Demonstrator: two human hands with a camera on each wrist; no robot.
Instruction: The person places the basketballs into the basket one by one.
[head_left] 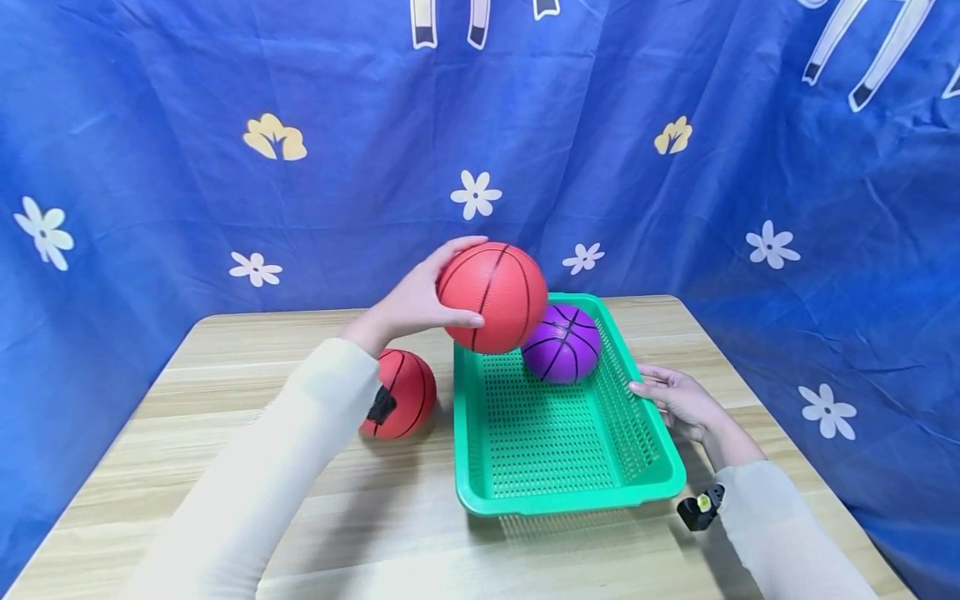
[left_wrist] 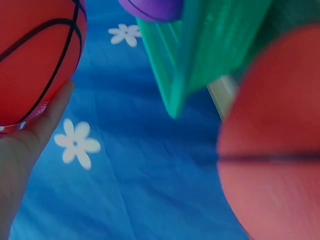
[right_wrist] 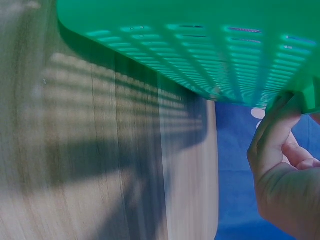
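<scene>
My left hand (head_left: 429,298) grips a red-orange ball (head_left: 493,296) with black seams, held in the air over the far left corner of a green perforated basket (head_left: 570,498). Close up, the held ball (left_wrist: 35,55) rests against one of my fingers (left_wrist: 47,122). A purple ball (head_left: 562,343) lies in the basket's far end. A second red-orange ball (head_left: 405,392) sits on the table left of the basket, partly behind my left forearm. My right hand (head_left: 670,396) rests with fairly straight fingers against the basket's right rim; from below, one of its fingers (right_wrist: 277,135) touches under the rim (right_wrist: 300,100).
The basket stands on a light wooden table (head_left: 225,367) whose right edge (head_left: 810,467) runs close to my right arm. A blue flowered cloth (head_left: 675,183) hangs behind and around the table. Bare tabletop (head_left: 360,533) lies in front of the basket.
</scene>
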